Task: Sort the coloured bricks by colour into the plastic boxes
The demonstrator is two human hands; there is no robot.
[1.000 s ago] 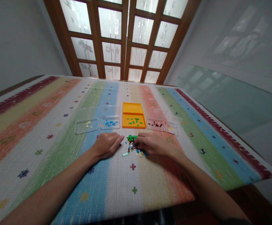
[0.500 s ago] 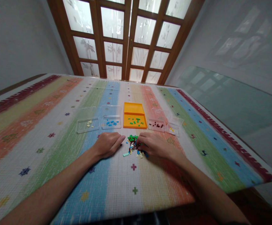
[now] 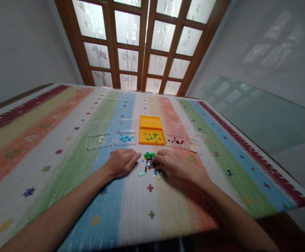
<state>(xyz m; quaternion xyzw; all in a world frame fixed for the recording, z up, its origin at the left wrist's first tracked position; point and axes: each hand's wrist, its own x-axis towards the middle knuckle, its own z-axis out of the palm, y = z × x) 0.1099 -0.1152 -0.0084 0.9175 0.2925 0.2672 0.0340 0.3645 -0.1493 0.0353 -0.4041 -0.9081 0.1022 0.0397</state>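
A pile of small toy building bricks [image 3: 149,162] in green, brown, blue, cream and white lies between my hands. Over its right side is my right hand [image 3: 172,163], fingers bent down and drawn together among the bricks; what they grip is hidden. My left hand [image 3: 123,162] rests on the cloth left of the pile, its fingers curled in and thumb pointing right. A tiny dark bit shows under that thumb, too small to name. At the pile's lower left lies a pale green studded plate [image 3: 142,174].
Behind the pile stand open boxes in a row: a clear box of cream bricks [image 3: 92,142], one of blue bricks [image 3: 118,142], an orange case of green bricks [image 3: 141,141], a clear box of brown bricks [image 3: 171,144] and a small one of yellow bricks [image 3: 198,151]. A striped cloth [image 3: 136,210] covers the table.
The whole view has shifted very slightly. My hands stay in nearly the same places, with the right fingers still at the pile.
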